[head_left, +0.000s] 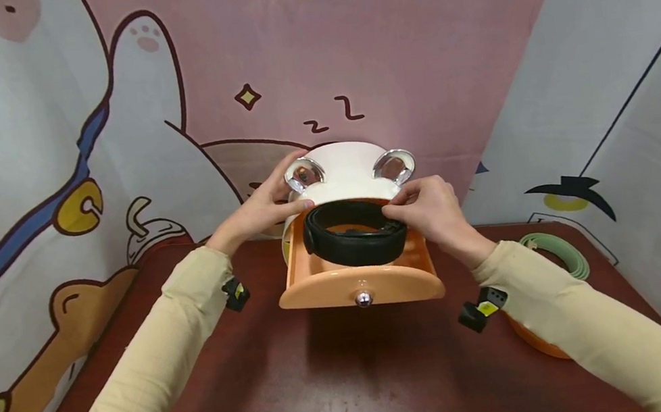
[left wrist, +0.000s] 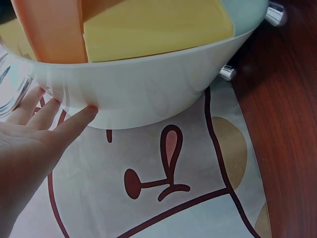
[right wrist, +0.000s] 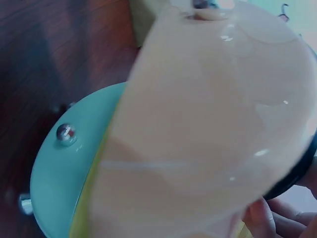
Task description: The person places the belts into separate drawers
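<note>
A coiled black belt [head_left: 360,247] sits in the pulled-out orange drawer [head_left: 360,284] of a rounded white cabinet [head_left: 347,167]. My right hand [head_left: 434,211] pinches the right side of the coil between thumb and fingers. My left hand [head_left: 260,207] rests against the cabinet's left side, thumb near the drawer opening; in the left wrist view its fingers lie fairly straight on the white wall [left wrist: 143,94]. From the right wrist, the drawer front [right wrist: 198,124] covers most of the belt, leaving a dark edge [right wrist: 297,173] beside my fingers [right wrist: 260,215].
Two shiny silver rings [head_left: 395,166] stick out like eyes from the cabinet top. Below the orange drawer is a green drawer front [right wrist: 81,144] with a round knob. On the table's right lie a coiled green belt [head_left: 565,250] and an orange item [head_left: 541,338] partly behind my sleeve.
</note>
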`<control>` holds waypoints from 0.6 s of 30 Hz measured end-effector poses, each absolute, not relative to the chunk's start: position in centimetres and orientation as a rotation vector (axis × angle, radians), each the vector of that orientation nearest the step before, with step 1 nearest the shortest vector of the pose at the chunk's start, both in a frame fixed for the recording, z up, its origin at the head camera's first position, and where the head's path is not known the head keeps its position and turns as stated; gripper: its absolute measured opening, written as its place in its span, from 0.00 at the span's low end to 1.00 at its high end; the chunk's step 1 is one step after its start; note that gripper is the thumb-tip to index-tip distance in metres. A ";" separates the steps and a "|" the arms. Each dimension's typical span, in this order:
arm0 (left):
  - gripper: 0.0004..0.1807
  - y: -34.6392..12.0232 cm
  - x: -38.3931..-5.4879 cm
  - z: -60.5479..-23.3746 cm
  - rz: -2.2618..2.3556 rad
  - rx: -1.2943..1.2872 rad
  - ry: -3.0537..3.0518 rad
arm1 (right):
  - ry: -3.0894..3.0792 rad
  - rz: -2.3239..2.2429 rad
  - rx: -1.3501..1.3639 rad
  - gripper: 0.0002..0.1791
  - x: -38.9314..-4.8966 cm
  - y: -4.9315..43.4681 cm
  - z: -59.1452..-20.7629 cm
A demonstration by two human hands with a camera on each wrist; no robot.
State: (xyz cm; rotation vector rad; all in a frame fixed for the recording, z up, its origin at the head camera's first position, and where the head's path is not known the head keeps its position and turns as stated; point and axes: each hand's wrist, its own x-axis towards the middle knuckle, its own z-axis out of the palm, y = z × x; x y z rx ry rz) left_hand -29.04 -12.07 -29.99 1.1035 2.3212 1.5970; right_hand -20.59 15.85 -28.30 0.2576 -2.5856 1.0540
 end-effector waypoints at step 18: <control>0.45 -12.2 -29.3 -30.1 1.605 1.161 2.308 | -2.558 1.217 0.475 0.07 -18.8 17.0 -29.5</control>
